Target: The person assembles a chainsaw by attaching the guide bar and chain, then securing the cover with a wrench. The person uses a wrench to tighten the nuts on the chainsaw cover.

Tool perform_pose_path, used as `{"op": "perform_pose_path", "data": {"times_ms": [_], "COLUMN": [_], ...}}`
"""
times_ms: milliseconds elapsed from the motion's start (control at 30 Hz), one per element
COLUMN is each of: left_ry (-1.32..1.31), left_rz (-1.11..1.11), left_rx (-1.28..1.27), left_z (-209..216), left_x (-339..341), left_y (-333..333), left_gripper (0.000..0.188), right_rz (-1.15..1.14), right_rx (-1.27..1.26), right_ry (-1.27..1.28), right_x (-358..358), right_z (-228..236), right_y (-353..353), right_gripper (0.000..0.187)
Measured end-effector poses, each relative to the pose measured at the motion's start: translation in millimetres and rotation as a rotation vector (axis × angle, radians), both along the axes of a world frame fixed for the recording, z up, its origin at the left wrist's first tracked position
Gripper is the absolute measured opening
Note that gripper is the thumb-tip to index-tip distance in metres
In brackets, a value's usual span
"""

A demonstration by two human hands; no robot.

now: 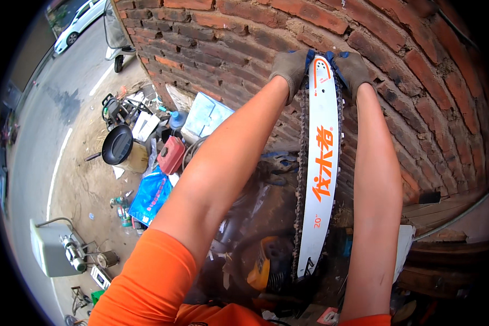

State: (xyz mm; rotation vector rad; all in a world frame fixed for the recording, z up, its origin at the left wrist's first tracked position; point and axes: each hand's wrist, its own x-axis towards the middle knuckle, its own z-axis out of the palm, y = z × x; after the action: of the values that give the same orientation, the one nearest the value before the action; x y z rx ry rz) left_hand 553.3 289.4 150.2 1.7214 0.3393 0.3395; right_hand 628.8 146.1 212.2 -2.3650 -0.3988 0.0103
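Note:
A long white chainsaw guide bar (320, 146) with orange marks stands lengthwise between my forearms, its far end near the brick wall. A dark saw chain (300, 163) runs along both of its edges. My left hand (289, 71), in a brown and blue work glove, is closed at the left edge of the bar's far end, on the chain. Gloved the same way, my right hand (355, 73) grips the chain at the right edge. The fingertips are partly hidden. Below lies a yellow and black chainsaw body (263, 269) in shadow; its join to the bar cannot be made out.
A brick wall (228, 43) rises ahead and to the right. On the ground at left are a black frying pan (117, 145), a red fuel tank (171, 155), a blue bag (150, 196), a pale blue box (206, 115) and a grey machine (51, 247). Beyond runs a road (49, 119).

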Motion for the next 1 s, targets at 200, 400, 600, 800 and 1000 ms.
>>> {"op": "perform_pose_path", "data": {"times_ms": [200, 400, 600, 800, 1000], "left_ry": [-0.021, -0.007, -0.012, -0.026, -0.271], "left_rz": [-0.069, -0.246, -0.432, -0.151, -0.534], "left_rx": [-0.086, -0.075, -0.417, -0.391, -0.354], "left_z": [3.4, 21.0, -9.0, 2.5, -33.6], "left_x": [1.3, -26.7, -22.2, -3.8, 26.9], "left_y": [0.9, -0.9, 2.9, -8.3, 6.7], "left_gripper": [0.04, 0.038, 0.041, 0.019, 0.033], "right_rz": [-0.005, 0.055, 0.403, 0.381, 0.356], "right_rx": [-0.065, 0.124, 0.382, 0.698, 0.652], "right_ry": [-0.107, 0.071, 0.444, 0.945, 0.964], "right_x": [12.9, 17.0, -1.6, -45.1, -90.1], "right_z": [-4.7, -17.2, -26.9, -47.5, -79.6], "right_y": [-2.0, -19.3, -49.7, -94.0, -154.9], "right_gripper": [0.043, 0.031, 0.031, 0.024, 0.02]}}
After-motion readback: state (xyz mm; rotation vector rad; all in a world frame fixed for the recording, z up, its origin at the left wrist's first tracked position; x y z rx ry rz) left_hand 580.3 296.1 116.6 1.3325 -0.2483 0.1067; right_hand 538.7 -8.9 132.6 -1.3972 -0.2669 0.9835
